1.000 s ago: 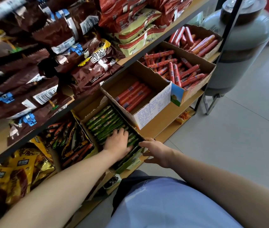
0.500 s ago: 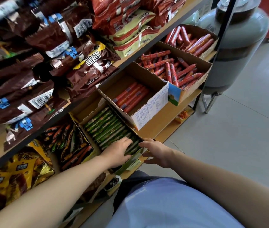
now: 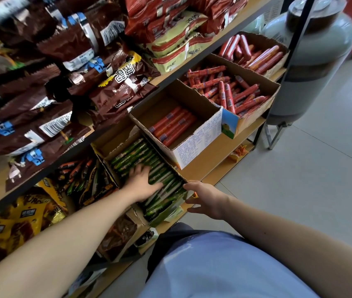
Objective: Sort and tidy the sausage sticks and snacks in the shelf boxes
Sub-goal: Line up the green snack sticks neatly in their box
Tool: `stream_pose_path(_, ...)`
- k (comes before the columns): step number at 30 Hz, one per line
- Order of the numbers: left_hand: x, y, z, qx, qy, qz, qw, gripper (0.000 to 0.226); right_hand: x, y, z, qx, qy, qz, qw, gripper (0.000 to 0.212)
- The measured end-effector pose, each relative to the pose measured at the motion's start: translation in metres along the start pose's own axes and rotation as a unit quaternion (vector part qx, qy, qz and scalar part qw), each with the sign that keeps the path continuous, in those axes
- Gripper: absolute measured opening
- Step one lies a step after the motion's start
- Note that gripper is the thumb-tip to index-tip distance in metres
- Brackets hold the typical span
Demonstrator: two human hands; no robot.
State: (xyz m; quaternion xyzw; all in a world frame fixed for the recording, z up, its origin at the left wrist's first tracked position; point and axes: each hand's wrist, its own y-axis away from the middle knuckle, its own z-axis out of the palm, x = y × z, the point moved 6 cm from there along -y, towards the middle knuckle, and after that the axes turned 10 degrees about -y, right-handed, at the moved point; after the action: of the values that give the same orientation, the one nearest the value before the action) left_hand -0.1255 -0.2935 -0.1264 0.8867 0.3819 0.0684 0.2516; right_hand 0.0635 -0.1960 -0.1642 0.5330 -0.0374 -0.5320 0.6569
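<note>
A cardboard box (image 3: 106,146) on the lower shelf holds a tight row of green-wrapped sausage sticks (image 3: 134,153). My left hand (image 3: 144,182) lies flat on top of those sticks, fingers spread and a little blurred. My right hand (image 3: 206,197) is at the box's front right corner, fingers loosely bent with the fingertips at the edge; whether they grip it I cannot tell. To the right, a white-fronted box (image 3: 198,145) contains a neat layer of red sausage sticks (image 3: 173,125).
Further right stand two more boxes, one with jumbled red sausages (image 3: 231,91), one with thicker ones (image 3: 256,53). Brown snack bags (image 3: 42,87) crowd the upper shelf. A box of mixed sticks (image 3: 80,179) and yellow bags (image 3: 20,218) are at the left. A grey gas cylinder (image 3: 312,61) stands at the shelf's end.
My left hand slid toward the box's front, then back up over the green sticks with fingers spread. The right hand stayed at the front corner.
</note>
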Motion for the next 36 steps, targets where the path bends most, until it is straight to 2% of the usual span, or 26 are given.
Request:
stream_pose_path(2, 0.012, 0.007, 0.004, -0.007, -0.073, 0.057, 0.996, 0.087, 0.000, 0.000, -0.002, 0.002, -0.010, 0.002, 1.000, 0.032)
stream_pose_path(4, 0.026, 0.016, 0.004, 0.038, -0.139, 0.138, 0.980, 0.065, 0.000, 0.000, -0.003, -0.001, -0.017, 0.004, 1.000, 0.030)
stream_pose_path(6, 0.031, 0.020, 0.005, 0.023, -0.100, 0.159, 0.982, 0.039, -0.001, -0.001, -0.004, -0.002, -0.019, 0.006, 1.000, 0.031)
stream_pose_path(9, 0.030, 0.021, 0.006, -0.018, -0.054, 0.153, 0.987, 0.026, -0.001, -0.002, -0.005, 0.004, -0.017, 0.006, 1.000, 0.032)
stream_pose_path(12, 0.033, 0.022, 0.003, -0.008, -0.086, 0.149, 0.985, 0.030, -0.001, -0.003, -0.006, 0.003, -0.016, 0.006, 1.000, 0.032)
stream_pose_path(15, 0.032, 0.023, 0.001, 0.048, -0.116, 0.124, 0.984, 0.041, -0.001, -0.003, -0.006, 0.000, -0.012, 0.006, 1.000, 0.032)
stream_pose_path(18, 0.024, 0.023, 0.004, 0.082, -0.055, 0.096, 0.990, 0.049, -0.001, -0.004, -0.007, -0.002, -0.009, 0.004, 1.000, 0.032)
stream_pose_path(23, 0.023, 0.021, 0.010, 0.028, 0.049, 0.083, 0.995, 0.041, 0.001, -0.008, -0.007, -0.001, -0.005, 0.001, 1.000, 0.036)
stream_pose_path(28, 0.027, 0.021, 0.015, -0.021, 0.103, 0.056, 0.993, 0.034, 0.001, -0.008, -0.007, -0.002, -0.006, 0.003, 1.000, 0.036)
stream_pose_path(33, 0.033, 0.025, 0.025, -0.051, 0.069, 0.108, 0.990, 0.012, 0.001, -0.008, -0.007, -0.005, -0.005, 0.004, 1.000, 0.038)
stream_pose_path(36, 0.033, 0.025, 0.027, -0.077, 0.060, 0.113, 0.989, 0.024, 0.001, -0.008, -0.007, -0.008, -0.005, 0.006, 1.000, 0.038)
